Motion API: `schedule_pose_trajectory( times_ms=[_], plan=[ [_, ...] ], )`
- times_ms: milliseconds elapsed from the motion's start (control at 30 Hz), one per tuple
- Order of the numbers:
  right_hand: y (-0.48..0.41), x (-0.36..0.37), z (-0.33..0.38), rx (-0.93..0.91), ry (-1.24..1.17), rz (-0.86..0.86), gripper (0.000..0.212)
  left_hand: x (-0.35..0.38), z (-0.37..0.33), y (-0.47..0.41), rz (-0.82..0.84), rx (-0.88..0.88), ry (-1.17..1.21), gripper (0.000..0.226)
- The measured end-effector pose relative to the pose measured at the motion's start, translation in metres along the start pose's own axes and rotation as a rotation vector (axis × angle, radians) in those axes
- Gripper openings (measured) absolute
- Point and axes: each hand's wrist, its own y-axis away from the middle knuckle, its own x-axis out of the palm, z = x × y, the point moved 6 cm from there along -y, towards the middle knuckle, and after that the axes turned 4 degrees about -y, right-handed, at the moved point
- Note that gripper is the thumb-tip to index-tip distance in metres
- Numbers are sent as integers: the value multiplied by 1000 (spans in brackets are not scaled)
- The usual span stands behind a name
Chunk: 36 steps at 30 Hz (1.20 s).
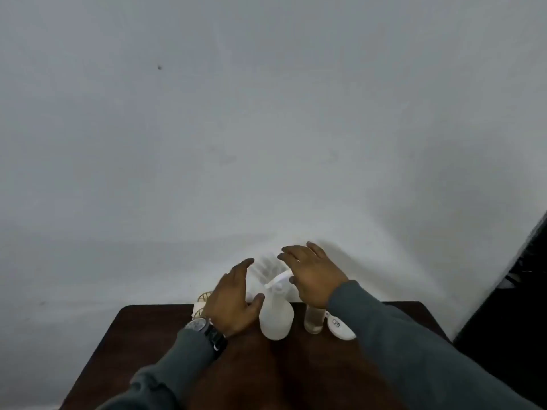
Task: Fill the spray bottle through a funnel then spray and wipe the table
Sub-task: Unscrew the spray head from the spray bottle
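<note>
Wall (pixel 266 113): pale grey, fills most of my view. One small dark speck high on the left.

Tabletop (pixel 310 374): dark brown wood, low in the frame, far edge against the wall. Dark strip (pixel 521 306) at the right edge; I cannot make out what it is.

Sleeves: grey, both arms reaching forward from the bottom corners, left sleeve (pixel 177 368), right sleeve (pixel 414 350).

Left hand (pixel 233 300): held on edge just left of the spray bottle, fingers straight and together, thumb out toward the bottle's neck. Grip wide open and empty. I cannot tell if the thumb touches the bottle.

Right hand (pixel 313 276): palm down, fingers spread, raised above the glass and just right of the bottle's head. Grip open, holding nothing.

Spray bottle (pixel 276 319): white, translucent, upright near the tabletop's far edge, between the two hands. White trigger head on top.

Glass (pixel 313 321): clear, upright just right of the bottle, some liquid in the bottom, its top hidden by the right hand.

White oval object (pixel 340 328): lying flat beside the glass, small marking on it, unreadable.

White item with tan markings (pixel 199 306): behind the left hand, mostly hidden.

Watch (pixel 204 327): dark, on the left wrist.
</note>
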Motion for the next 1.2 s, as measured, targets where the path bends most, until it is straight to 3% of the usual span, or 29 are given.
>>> schedule_pose_trajectory(
  times_ms=[133, 300, 467, 633, 767, 900, 1200],
  plan=[
    [-15, 54, 5, 55, 42, 116, 61, 46, 20, 19, -14, -24, 89, 82],
    [-21, 73, 10, 29, 106, 17, 45, 86, 42, 39, -42, 2, 139, 77],
    [-3, 73, 25, 76, -39, 45, 38, 114, 41, 64, -46, 58, 174, 87],
    [53, 66, 69, 64, -86, 6, 35, 121, 25, 110, -65, 85, 223, 98],
    [109, 59, 112, 27, -45, 4, 36, 111, 8, 156, -62, 89, 276, 88],
    [162, 50, 145, 17, -12, -8, 36, 100, -3, 203, -44, 76, 318, 93],
    [270, 37, 210, -83, 33, -57, 34, 93, -24, 326, -84, 54, 497, 64]
  ],
)
